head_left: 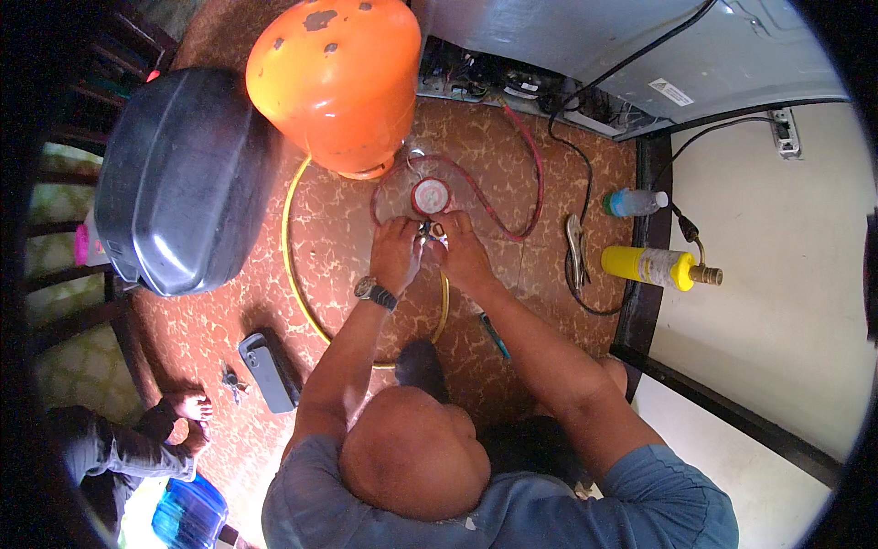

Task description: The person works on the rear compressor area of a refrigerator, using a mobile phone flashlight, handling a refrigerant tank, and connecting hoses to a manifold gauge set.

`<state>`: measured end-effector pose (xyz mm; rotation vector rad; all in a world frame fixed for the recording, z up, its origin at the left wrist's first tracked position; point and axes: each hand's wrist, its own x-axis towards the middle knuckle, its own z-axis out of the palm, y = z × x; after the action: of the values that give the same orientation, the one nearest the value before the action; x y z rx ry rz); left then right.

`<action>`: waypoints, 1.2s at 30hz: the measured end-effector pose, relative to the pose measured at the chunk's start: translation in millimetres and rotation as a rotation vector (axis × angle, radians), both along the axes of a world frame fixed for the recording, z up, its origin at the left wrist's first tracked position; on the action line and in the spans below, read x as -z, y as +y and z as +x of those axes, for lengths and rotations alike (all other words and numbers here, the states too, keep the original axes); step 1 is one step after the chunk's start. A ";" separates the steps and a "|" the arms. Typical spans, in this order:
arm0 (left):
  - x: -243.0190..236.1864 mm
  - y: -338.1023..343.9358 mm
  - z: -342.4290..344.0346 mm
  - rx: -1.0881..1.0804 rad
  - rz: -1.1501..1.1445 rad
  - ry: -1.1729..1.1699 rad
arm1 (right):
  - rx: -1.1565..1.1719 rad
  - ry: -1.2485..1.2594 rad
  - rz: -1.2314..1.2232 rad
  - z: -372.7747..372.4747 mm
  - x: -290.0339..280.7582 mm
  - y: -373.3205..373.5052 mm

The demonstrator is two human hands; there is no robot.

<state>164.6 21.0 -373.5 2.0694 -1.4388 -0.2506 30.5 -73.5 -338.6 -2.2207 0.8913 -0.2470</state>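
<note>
My left hand (397,249) and my right hand (457,247) meet over a small metal manifold fitting (426,233), both with fingers closed around it. Just beyond them a red-rimmed dial gauge (430,195) faces up. A red hose (540,174) loops behind it, and a yellow hose (289,256) curves over the brown patterned floor (512,274) round my left forearm. Right of my right hand lie metal locking pliers (574,245). A slim teal tool (496,336) lies beside my right forearm.
Behind are an orange gas cylinder (331,78), a black case (183,183) and an appliance's open base (512,84). Bottle (634,203) and yellow canister (645,267) lie right, near the wall. Phone (270,371) and keys (234,384) lie left, near another person's foot (190,403).
</note>
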 end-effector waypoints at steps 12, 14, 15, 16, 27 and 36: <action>-16.1 9.4 -15.3 0.054 -0.047 -0.094 | 0.061 -0.006 -0.007 -24.5 -10.7 2.6; -15.4 10.5 -17.6 0.060 -0.055 -0.114 | 0.073 -0.043 -0.005 -27.6 -16.0 7.5; -12.9 10.6 -16.2 0.075 -0.043 -0.118 | 0.077 -0.062 -0.001 -29.2 -17.8 10.5; -10.7 10.6 -14.8 0.089 -0.031 -0.121 | 0.070 -0.082 0.007 -31.3 -19.9 10.4; -14.6 13.6 -21.6 0.127 0.003 -0.080 | 0.029 -0.196 0.056 -44.5 -18.4 7.7; 4.2 10.4 -19.8 0.069 0.097 -0.024 | 0.404 -0.164 0.348 -36.9 23.4 17.2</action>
<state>144.9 31.4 -377.7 2.1082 -1.5421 -0.3307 -6.4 -56.2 -362.0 -1.6653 1.1873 -0.4202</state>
